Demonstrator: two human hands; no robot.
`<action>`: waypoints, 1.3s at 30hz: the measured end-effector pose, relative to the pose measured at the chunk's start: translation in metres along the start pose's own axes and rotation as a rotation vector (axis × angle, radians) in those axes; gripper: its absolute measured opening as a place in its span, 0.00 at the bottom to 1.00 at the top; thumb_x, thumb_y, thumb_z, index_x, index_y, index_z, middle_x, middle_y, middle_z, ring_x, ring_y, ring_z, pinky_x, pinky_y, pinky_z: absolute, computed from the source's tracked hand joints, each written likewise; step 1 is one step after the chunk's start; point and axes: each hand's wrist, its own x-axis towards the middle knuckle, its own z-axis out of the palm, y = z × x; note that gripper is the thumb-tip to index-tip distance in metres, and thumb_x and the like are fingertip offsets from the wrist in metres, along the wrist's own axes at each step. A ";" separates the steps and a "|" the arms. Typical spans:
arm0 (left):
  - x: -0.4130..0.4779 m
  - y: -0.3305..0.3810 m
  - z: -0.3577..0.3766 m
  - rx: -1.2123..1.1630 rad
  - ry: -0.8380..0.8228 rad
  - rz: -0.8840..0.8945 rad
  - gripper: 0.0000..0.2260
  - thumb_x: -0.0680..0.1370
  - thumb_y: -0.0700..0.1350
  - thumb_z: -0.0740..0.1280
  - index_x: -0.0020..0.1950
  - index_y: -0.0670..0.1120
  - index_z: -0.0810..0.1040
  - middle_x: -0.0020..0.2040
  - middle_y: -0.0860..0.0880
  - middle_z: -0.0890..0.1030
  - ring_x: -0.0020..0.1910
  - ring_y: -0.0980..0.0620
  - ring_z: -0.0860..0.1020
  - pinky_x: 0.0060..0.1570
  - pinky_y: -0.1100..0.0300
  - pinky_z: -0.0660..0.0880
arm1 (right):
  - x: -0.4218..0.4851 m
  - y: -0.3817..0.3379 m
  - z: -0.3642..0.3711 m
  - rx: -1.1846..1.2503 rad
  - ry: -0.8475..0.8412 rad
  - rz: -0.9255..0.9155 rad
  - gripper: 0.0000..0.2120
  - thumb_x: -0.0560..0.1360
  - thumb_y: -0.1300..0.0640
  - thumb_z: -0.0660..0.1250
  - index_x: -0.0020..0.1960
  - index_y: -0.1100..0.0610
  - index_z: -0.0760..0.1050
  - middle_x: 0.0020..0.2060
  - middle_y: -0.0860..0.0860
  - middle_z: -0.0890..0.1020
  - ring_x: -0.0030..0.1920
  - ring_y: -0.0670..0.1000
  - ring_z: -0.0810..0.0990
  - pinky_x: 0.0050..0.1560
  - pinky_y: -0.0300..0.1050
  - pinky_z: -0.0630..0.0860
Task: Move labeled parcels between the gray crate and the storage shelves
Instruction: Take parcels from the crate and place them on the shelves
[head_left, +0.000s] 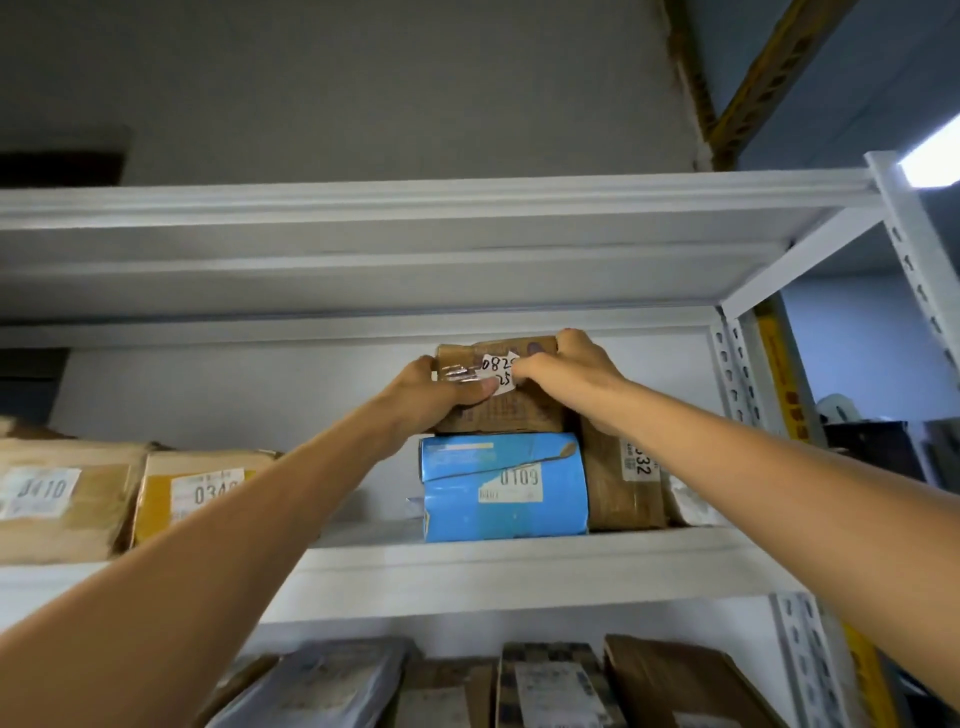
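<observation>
A small brown cardboard parcel (511, 413) with a handwritten white label sits on top of a blue parcel (501, 491) labeled 0109, on the upper white shelf (519, 558). My left hand (436, 397) grips the brown parcel's left side, thumb across its front. Over its top right corner wraps my right hand (574, 376), partly covering the label. The gray crate is out of view.
A brown parcel (623, 483) stands upright right of the blue one. Two labeled cardboard parcels (62, 499) (192, 488) lie at the shelf's left. Several parcels (550, 686) fill the shelf below. White perforated uprights (737, 374) frame the right side; another shelf board (415, 249) hangs close above.
</observation>
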 end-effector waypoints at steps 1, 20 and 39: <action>0.002 -0.001 0.001 -0.046 0.019 -0.005 0.11 0.73 0.46 0.74 0.50 0.48 0.75 0.49 0.46 0.83 0.47 0.49 0.82 0.50 0.55 0.79 | 0.001 0.001 0.001 0.024 0.005 0.020 0.11 0.72 0.55 0.69 0.49 0.57 0.69 0.44 0.51 0.74 0.41 0.47 0.73 0.36 0.43 0.70; -0.056 -0.042 -0.031 -0.425 0.098 0.323 0.24 0.68 0.29 0.73 0.62 0.42 0.77 0.52 0.46 0.83 0.48 0.51 0.83 0.41 0.60 0.80 | -0.064 -0.027 0.033 0.374 0.257 0.036 0.22 0.65 0.42 0.77 0.47 0.54 0.72 0.45 0.50 0.81 0.46 0.49 0.80 0.49 0.49 0.79; -0.090 -0.043 -0.034 -0.574 0.015 0.129 0.15 0.76 0.43 0.69 0.63 0.46 0.78 0.53 0.49 0.84 0.51 0.52 0.83 0.48 0.55 0.76 | -0.107 -0.006 0.019 0.646 -0.066 0.032 0.22 0.70 0.67 0.72 0.61 0.53 0.78 0.51 0.52 0.85 0.50 0.55 0.84 0.45 0.52 0.82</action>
